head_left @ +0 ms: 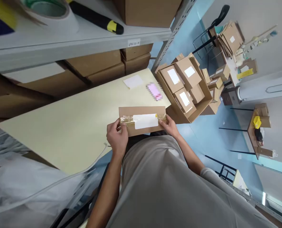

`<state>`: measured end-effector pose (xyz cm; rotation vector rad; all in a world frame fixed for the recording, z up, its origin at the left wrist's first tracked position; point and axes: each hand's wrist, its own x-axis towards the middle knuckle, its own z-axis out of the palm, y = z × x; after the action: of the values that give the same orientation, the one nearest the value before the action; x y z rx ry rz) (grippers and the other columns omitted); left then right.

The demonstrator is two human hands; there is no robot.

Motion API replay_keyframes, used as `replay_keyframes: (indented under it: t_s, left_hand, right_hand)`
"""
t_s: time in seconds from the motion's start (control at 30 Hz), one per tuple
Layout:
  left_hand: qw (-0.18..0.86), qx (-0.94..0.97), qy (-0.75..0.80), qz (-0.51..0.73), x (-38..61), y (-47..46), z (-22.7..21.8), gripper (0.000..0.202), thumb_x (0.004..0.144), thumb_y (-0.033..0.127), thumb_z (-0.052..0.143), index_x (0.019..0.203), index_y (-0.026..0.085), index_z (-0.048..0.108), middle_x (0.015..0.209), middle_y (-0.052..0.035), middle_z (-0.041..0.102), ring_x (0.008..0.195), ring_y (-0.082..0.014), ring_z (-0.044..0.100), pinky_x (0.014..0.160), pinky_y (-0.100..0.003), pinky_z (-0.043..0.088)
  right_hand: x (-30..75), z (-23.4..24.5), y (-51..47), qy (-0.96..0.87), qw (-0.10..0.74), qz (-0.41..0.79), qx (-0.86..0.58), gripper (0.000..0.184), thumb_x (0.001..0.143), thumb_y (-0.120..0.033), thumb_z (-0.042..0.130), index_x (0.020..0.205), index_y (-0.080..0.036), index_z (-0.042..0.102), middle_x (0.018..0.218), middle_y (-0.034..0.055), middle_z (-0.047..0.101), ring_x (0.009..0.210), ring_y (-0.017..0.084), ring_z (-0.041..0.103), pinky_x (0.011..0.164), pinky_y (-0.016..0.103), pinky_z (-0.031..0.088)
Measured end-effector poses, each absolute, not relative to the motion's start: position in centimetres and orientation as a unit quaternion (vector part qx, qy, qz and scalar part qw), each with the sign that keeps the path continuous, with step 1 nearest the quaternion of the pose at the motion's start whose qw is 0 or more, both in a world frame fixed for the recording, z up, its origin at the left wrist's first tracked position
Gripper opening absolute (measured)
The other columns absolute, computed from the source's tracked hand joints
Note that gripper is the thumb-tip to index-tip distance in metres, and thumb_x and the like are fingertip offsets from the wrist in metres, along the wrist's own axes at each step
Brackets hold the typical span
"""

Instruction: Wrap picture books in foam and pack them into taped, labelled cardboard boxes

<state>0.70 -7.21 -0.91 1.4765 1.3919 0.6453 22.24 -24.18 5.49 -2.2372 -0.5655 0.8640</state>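
A flat brown cardboard box (pixel 143 110) is held level in front of my body, at the near edge of the pale yellow tabletop (pixel 84 123). Clear tape runs along its length, and a white label (pixel 145 121) is stuck over the middle. My left hand (pixel 118 136) grips the left end, thumb on top and fingers round the edge. At the right end my right hand (pixel 170 126) pinches the box, thumb over the taped face. Beyond the box lie a white paper (pixel 133 81) and a blurred pink item (pixel 154 91) on the tabletop.
A large open carton (pixel 199 110) of labelled boxes stands against the table's right end. Above the table runs a shelf (pixel 88 42) with a tape roll (pixel 49 12) and a black-and-yellow cutter (pixel 97 17). A white cable (pixel 84 171) crosses the left side. Cartons (pixel 100 68) stand behind the table.
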Motion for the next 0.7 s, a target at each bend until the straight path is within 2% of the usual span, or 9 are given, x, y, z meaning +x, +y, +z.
replay_keyframes:
  t_s: [0.1, 0.17, 0.23, 0.3, 0.37, 0.43, 0.6, 0.7]
  left_hand:
    - [0.482, 0.641, 0.527, 0.281, 3.9, -7.7, 2.6, 0.045, 0.099, 0.043, 0.065, 0.135, 0.022, 0.082, 0.124, -0.0124, 0.075, 0.110, -0.0284, 0.079, 0.103, -0.045, 0.070]
    - [0.473, 0.667, 0.498, 0.287, 6.4, -8.1, 5.2, 0.046, 0.099, 0.043, 0.067, 0.139, 0.023, 0.081, 0.120, -0.0117, 0.074, 0.108, -0.0290, 0.079, 0.102, -0.046, 0.070]
    - [0.456, 0.696, 0.476, 0.285, 9.5, -8.7, 7.7, 0.047, 0.100, 0.041, 0.069, 0.143, 0.026, 0.080, 0.117, -0.0104, 0.071, 0.104, -0.0285, 0.078, 0.104, -0.046, 0.069]
    - [0.441, 0.724, 0.455, 0.273, 13.2, -9.4, 9.9, 0.046, 0.101, 0.041, 0.070, 0.145, 0.030, 0.080, 0.116, -0.0094, 0.069, 0.103, -0.0278, 0.078, 0.104, -0.045, 0.067]
    - [0.435, 0.748, 0.429, 0.261, 17.5, -10.3, 11.7, 0.046, 0.102, 0.041, 0.070, 0.145, 0.033, 0.081, 0.117, -0.0091, 0.069, 0.104, -0.0279, 0.077, 0.102, -0.043, 0.067]
    - [0.440, 0.767, 0.396, 0.248, 22.3, -11.3, 12.9, 0.044, 0.103, 0.043, 0.069, 0.145, 0.035, 0.081, 0.117, -0.0092, 0.070, 0.106, -0.0287, 0.078, 0.099, -0.042, 0.067]
    - [0.501, 0.790, 0.297, 0.193, 34.5, -14.8, 14.1, 0.043, 0.109, 0.058, 0.065, 0.141, 0.036, 0.083, 0.120, -0.0097, 0.076, 0.111, -0.0309, 0.078, 0.096, -0.043, 0.067]
    - [0.530, 0.804, 0.230, 0.142, 41.6, -17.3, 13.7, 0.046, 0.111, 0.064, 0.060, 0.134, 0.035, 0.086, 0.119, -0.0110, 0.079, 0.116, -0.0339, 0.077, 0.105, -0.047, 0.064]
  right_hand:
    - [25.8, 6.8, -26.0, -0.161, 0.400, 0.302, -0.850, 0.087, 0.093, -0.078, 0.079, 0.156, -0.019, 0.067, 0.150, 0.0161, 0.080, 0.141, 0.037, 0.075, 0.123, 0.051, 0.060]
    - [29.0, 7.6, -26.9, -0.131, 0.409, 0.275, -0.860, 0.087, 0.090, -0.082, 0.078, 0.150, -0.019, 0.071, 0.147, 0.0176, 0.080, 0.137, 0.039, 0.077, 0.119, 0.053, 0.062]
    - [32.6, 8.5, -27.8, -0.118, 0.395, 0.243, -0.878, 0.079, 0.091, -0.087, 0.072, 0.133, -0.020, 0.078, 0.132, 0.0155, 0.085, 0.126, 0.039, 0.080, 0.112, 0.053, 0.064]
    - [36.3, 9.2, -28.9, -0.107, 0.384, 0.211, -0.893, 0.076, 0.096, -0.093, 0.058, 0.109, -0.021, 0.079, 0.110, 0.0118, 0.086, 0.112, 0.037, 0.079, 0.103, 0.050, 0.065]
    - [40.1, 9.8, -30.5, -0.079, 0.386, 0.178, -0.902, 0.080, 0.099, -0.097, 0.043, 0.091, -0.023, 0.073, 0.092, 0.0089, 0.081, 0.099, 0.032, 0.075, 0.092, 0.044, 0.065]
    - [43.9, 10.2, -32.8, -0.037, 0.392, 0.139, -0.909, 0.082, 0.098, -0.100, 0.036, 0.082, -0.025, 0.065, 0.083, 0.0070, 0.075, 0.091, 0.030, 0.071, 0.084, 0.041, 0.062]
    - [51.6, 11.2, -41.3, 0.062, 0.406, 0.053, -0.910, 0.079, 0.095, -0.101, 0.042, 0.076, -0.026, 0.058, 0.074, 0.0047, 0.066, 0.083, 0.026, 0.064, 0.075, 0.039, 0.059]
    - [54.3, 11.7, -47.0, 0.115, 0.434, 0.008, -0.893, 0.071, 0.093, -0.094, 0.054, 0.077, -0.025, 0.060, 0.075, 0.0024, 0.065, 0.080, 0.023, 0.062, 0.073, 0.037, 0.062]
